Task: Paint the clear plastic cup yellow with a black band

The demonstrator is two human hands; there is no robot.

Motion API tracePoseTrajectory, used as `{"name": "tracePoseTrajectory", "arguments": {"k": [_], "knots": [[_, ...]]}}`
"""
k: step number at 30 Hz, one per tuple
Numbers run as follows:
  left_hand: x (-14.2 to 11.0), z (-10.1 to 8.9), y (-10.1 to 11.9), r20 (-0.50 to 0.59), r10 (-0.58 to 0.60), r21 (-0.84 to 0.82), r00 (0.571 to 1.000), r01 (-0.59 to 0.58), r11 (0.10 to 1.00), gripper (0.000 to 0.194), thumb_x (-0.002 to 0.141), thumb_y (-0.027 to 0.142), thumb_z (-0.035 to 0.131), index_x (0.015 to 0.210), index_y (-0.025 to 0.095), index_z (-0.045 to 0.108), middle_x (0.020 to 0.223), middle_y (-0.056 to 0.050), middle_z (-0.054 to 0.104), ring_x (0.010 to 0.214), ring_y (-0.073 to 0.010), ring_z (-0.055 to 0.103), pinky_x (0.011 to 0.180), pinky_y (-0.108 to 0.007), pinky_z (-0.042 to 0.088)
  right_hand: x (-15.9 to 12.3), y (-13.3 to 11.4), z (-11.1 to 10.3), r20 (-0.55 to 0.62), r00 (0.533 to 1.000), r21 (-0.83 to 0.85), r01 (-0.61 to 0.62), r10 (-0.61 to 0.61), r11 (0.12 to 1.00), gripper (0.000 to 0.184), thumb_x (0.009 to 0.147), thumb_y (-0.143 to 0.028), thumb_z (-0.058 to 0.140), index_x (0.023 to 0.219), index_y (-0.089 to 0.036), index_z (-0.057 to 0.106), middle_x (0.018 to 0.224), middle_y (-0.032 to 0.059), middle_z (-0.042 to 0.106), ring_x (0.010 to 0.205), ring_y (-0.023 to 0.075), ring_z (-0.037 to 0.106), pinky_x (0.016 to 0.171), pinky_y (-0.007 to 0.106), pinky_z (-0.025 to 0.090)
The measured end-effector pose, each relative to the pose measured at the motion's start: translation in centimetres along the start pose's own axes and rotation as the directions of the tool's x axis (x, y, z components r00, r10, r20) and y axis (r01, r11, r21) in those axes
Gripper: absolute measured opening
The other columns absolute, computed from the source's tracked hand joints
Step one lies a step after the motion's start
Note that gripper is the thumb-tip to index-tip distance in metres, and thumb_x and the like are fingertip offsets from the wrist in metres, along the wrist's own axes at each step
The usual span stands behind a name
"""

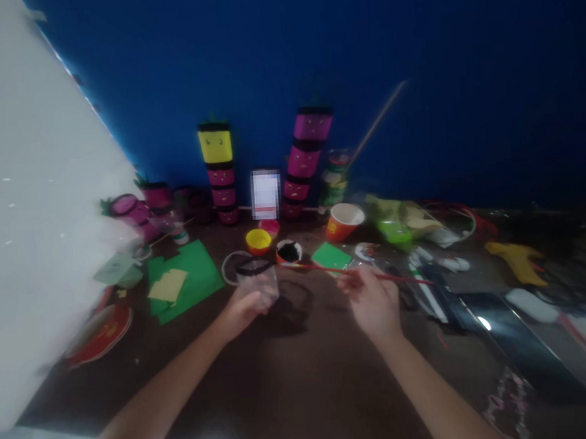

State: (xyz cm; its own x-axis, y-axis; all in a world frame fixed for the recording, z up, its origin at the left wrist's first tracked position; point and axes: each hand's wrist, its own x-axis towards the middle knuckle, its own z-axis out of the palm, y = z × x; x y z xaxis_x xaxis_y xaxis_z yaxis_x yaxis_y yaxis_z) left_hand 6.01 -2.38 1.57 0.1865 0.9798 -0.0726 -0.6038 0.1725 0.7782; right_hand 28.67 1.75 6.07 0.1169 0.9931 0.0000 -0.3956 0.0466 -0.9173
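Note:
My left hand [254, 300] is closed around a clear plastic cup [264, 281] with a black band along its rim. In my right hand [375, 300] is a thin red paintbrush [326, 268], pinched near its middle, its tip pointing left toward a small cup of black paint [290, 253]. Tip and paint look close together, but I cannot tell whether they touch. Behind the paint sit a yellow cup [258, 241] and a pink cup [270, 228]. A clear round lid [235, 268] lies left of the held cup.
Stacks of painted cups with drawn faces [223, 177] [305, 159] stand against the blue wall. Green paper [187, 279] lies left; an orange paper cup [343, 221] stands behind my right hand. Markers [427, 287], a dark tablet-like slab [523, 338] and a beaded string [510, 401] lie right.

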Motion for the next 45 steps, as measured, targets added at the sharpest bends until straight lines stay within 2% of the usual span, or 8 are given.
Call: {"name": "tracePoseTrajectory", "arguments": {"k": [4, 10, 16, 24, 29, 36, 42, 45], "knots": [[-0.1, 0.0, -0.3, 0.049, -0.022, -0.005, 0.999, 0.022, 1.000, 0.045, 0.063, 0.039, 0.073, 0.100, 0.016, 0.062, 0.078, -0.007, 0.066, 0.055, -0.0092, 0.052, 0.044, -0.018, 0.033, 0.2, 0.0, 0.4, -0.075, 0.992, 0.028, -0.098, 0.100, 0.995, 0.037, 0.057, -0.048, 0.077, 0.061, -0.016, 0.061, 0.049, 0.0009, 0.064, 0.040, 0.0115, 0.058, 0.038, 0.021, 0.045], [-0.1, -0.4, -0.3, 0.145, -0.079, 0.029, 0.986, 0.076, 0.997, 0.049, 0.063, 0.041, 0.072, 0.103, 0.016, 0.062, 0.080, -0.008, 0.066, 0.058, -0.0113, 0.055, 0.043, -0.019, 0.035, 0.1, 0.4, 0.5, -0.039, 0.992, 0.025, -0.120, 0.121, 0.992, 0.037, 0.060, -0.048, 0.076, 0.061, -0.016, 0.058, 0.048, -0.0001, 0.063, 0.040, 0.0103, 0.058, 0.039, 0.019, 0.046], [-0.1, -0.5, -0.4, 0.158, -0.087, 0.029, 0.984, 0.084, 0.996, 0.051, 0.062, 0.043, 0.072, 0.103, 0.015, 0.062, 0.080, -0.009, 0.066, 0.057, -0.0114, 0.055, 0.043, -0.018, 0.035, 0.2, 0.7, 0.5, -0.071, 0.982, 0.044, -0.171, 0.174, 0.984, 0.037, 0.057, -0.046, 0.079, 0.060, -0.015, 0.058, 0.047, 0.0001, 0.063, 0.039, 0.0100, 0.057, 0.039, 0.019, 0.045], [-0.1, -0.7, -0.3, 0.183, -0.097, -0.003, 0.978, 0.099, 0.995, 0.050, 0.062, 0.045, 0.071, 0.102, 0.015, 0.061, 0.082, -0.009, 0.065, 0.059, -0.0121, 0.056, 0.042, -0.018, 0.035, 1.2, 0.7, -0.3, -0.151, 0.975, 0.094, -0.152, 0.165, 0.984, 0.036, 0.053, -0.040, 0.082, 0.059, -0.014, 0.058, 0.047, -0.0014, 0.062, 0.040, 0.0087, 0.057, 0.038, 0.018, 0.043], [-0.4, -0.6, -0.1, 0.183, -0.094, 0.013, 0.979, 0.094, 0.996, 0.053, 0.064, 0.046, 0.070, 0.105, 0.015, 0.058, 0.085, -0.010, 0.064, 0.062, -0.0126, 0.056, 0.046, -0.019, 0.037, 0.9, 0.8, 0.0, -0.133, 0.972, 0.101, -0.183, 0.196, 0.978, 0.038, 0.051, -0.042, 0.082, 0.058, -0.014, 0.057, 0.048, -0.0013, 0.063, 0.040, 0.0078, 0.056, 0.040, 0.017, 0.043], [-0.7, -0.7, 0.4, 0.208, -0.066, -0.023, 0.976, 0.072, 0.997, 0.057, 0.065, 0.047, 0.066, 0.110, 0.015, 0.054, 0.088, -0.010, 0.064, 0.065, -0.0137, 0.055, 0.049, -0.021, 0.036, 1.8, 0.4, -0.7, -0.218, 0.968, 0.149, -0.095, 0.127, 0.984, 0.037, 0.053, -0.037, 0.082, 0.062, -0.015, 0.055, 0.050, -0.0052, 0.059, 0.042, 0.0057, 0.054, 0.040, 0.016, 0.041], [-0.8, -0.5, 1.0, 0.187, -0.074, -0.089, 0.980, 0.091, 0.992, 0.059, 0.068, 0.054, 0.059, 0.108, 0.010, 0.058, 0.086, -0.012, 0.064, 0.062, -0.0142, 0.054, 0.050, -0.023, 0.036, 2.1, 0.1, -0.7, -0.207, 0.953, 0.278, -0.159, 0.220, 0.947, 0.034, 0.055, -0.034, 0.081, 0.063, -0.015, 0.054, 0.052, -0.0065, 0.056, 0.044, 0.0044, 0.053, 0.039, 0.014, 0.041], [-0.8, -0.5, 1.1, 0.187, -0.097, -0.094, 0.978, 0.116, 0.989, 0.063, 0.069, 0.059, 0.055, 0.108, 0.009, 0.058, 0.079, -0.011, 0.063, 0.060, -0.0148, 0.054, 0.046, -0.023, 0.034, 2.1, 0.4, -0.6, -0.209, 0.946, 0.290, -0.181, 0.247, 0.940, 0.033, 0.056, -0.034, 0.080, 0.062, -0.015, 0.054, 0.050, -0.0058, 0.055, 0.044, 0.0046, 0.052, 0.038, 0.014, 0.041]]}}
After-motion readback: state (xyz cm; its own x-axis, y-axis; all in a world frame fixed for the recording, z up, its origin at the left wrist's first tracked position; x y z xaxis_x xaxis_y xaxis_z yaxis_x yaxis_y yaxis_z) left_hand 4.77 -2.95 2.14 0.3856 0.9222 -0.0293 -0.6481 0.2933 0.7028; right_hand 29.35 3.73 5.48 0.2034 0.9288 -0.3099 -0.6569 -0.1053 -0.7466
